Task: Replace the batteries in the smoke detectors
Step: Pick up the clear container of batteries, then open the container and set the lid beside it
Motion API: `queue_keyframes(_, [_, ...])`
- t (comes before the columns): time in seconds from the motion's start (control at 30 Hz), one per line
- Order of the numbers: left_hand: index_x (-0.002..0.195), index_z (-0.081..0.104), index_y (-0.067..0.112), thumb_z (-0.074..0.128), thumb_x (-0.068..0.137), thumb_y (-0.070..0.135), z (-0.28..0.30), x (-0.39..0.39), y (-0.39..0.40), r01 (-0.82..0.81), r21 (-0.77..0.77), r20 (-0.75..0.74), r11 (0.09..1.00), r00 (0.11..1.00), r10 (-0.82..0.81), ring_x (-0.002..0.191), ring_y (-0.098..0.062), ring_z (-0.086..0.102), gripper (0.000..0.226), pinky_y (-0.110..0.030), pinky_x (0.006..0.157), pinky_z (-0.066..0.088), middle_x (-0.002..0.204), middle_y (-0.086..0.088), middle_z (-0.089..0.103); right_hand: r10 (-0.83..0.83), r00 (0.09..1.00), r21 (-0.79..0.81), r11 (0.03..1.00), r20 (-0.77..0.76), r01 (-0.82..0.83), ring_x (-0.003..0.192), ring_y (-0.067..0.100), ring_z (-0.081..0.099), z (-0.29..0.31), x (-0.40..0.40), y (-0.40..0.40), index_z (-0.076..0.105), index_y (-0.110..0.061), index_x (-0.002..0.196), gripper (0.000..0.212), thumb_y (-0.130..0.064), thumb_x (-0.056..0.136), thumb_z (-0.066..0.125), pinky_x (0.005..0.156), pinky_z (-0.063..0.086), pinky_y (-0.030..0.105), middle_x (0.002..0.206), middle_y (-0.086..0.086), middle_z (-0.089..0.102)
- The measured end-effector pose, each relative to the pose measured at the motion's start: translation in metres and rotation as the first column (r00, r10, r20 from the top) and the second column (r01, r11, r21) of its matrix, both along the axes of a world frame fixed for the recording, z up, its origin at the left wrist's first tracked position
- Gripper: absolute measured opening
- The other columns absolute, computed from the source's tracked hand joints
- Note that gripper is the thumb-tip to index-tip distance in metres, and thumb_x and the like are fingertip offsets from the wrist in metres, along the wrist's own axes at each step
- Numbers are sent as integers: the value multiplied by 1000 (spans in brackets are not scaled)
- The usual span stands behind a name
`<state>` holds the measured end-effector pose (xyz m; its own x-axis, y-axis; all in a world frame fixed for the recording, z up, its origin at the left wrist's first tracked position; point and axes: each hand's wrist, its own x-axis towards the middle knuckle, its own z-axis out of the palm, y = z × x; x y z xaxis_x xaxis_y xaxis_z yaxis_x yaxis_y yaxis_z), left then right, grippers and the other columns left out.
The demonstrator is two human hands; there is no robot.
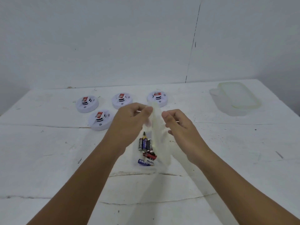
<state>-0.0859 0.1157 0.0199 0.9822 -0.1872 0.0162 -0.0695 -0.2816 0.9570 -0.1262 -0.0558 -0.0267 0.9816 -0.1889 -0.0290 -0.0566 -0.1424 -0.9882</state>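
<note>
White, scuffed and cracked tabletop (pixel 48 159) against a pale grey wall, bearing four round white plastic smoke detectors (pixel 87 103) (pixel 122 100) (pixel 157 98) (pixel 101 120) with red labels, grouped beyond and to the left of a clear, blurred plastic bag (pixel 158 135). Left hand (pixel 129 122) and right hand (pixel 178 125) each pinch that bag's upper edge, holding it upright above the table; assorted cylindrical batteries (pixel 146 150) lie in its bottom. Translucent rectangular plastic container with lid (pixel 238 98) sits well apart, to the bag's far right.

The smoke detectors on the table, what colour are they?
White smoke detectors, each with a red label and black slots, in the head view.
</note>
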Motion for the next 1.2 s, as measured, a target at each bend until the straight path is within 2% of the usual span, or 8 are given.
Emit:
queue_keyframes(0.3, [112,76,29,47,108,41,-6,-6,-59,268,87,-60,960,963,-264,54,-6,56,32,-20,56,40,100,14,78,24,992,231,973,-126,6,119,12,67,13,-15,-33,65,-30,123,58,-75,89,52,95,60,44,126,-12,69])
queue_keyframes(0.53, [119,71,29,51,104,20,-25,-5,-60,264,205,-74,942,964,-254,59,-8,62,26,-16,51,43,100,15,78,-56,970,271,955,-237,121,105,19,75,-22,-15,-58,67,-21,115,18,-30,107,55,98,59,45,118,3,74])
queue_keyframes(0.63, [105,71,33,59,102,30,-29,1,-39,176,361,39,916,978,-204,66,-8,67,13,-15,53,49,87,10,76,-141,960,-8,990,-240,143,87,31,69,-32,-14,-68,64,-4,101,31,-30,106,49,89,59,48,98,16,69])
queue_keyframes(0.7, [98,67,33,63,100,39,-29,3,-20,83,455,84,886,987,-136,63,-6,64,7,-14,50,46,79,5,70,-166,970,-221,967,-178,125,62,30,39,-35,-13,-72,46,-2,78,33,-25,103,46,57,41,38,75,20,40])
queue_keyframes(0.87, [106,52,22,66,94,55,-29,6,23,-76,723,44,687,997,64,77,-13,59,39,-33,67,42,84,1,61,-173,964,-430,900,-204,71,59,13,36,-48,-10,-84,39,-17,72,33,-24,104,45,57,28,29,65,-5,40])
queue_keyframes(0.93, [103,55,18,63,94,59,-33,9,32,29,779,-94,626,993,71,79,-13,60,42,-33,69,42,87,1,65,-171,965,-487,872,-200,54,62,14,45,-53,-8,-87,54,-18,81,26,-26,104,49,59,36,30,67,-6,48])
queue_keyframes(1.03, [93,69,13,57,103,45,-43,14,38,184,633,-293,752,956,13,63,-16,63,36,-31,67,46,75,-5,75,-141,967,-577,817,-213,-8,76,19,62,-58,-5,-87,65,-17,111,21,-33,104,53,74,53,37,77,-2,63])
queue_keyframes(1.2, [84,72,5,54,103,22,-50,16,42,173,548,-264,818,964,-27,59,-18,63,32,-33,66,47,71,-14,75,-126,964,-577,816,-233,-33,82,15,65,-60,-3,-90,57,-24,135,34,-36,103,57,81,56,37,85,-7,65])
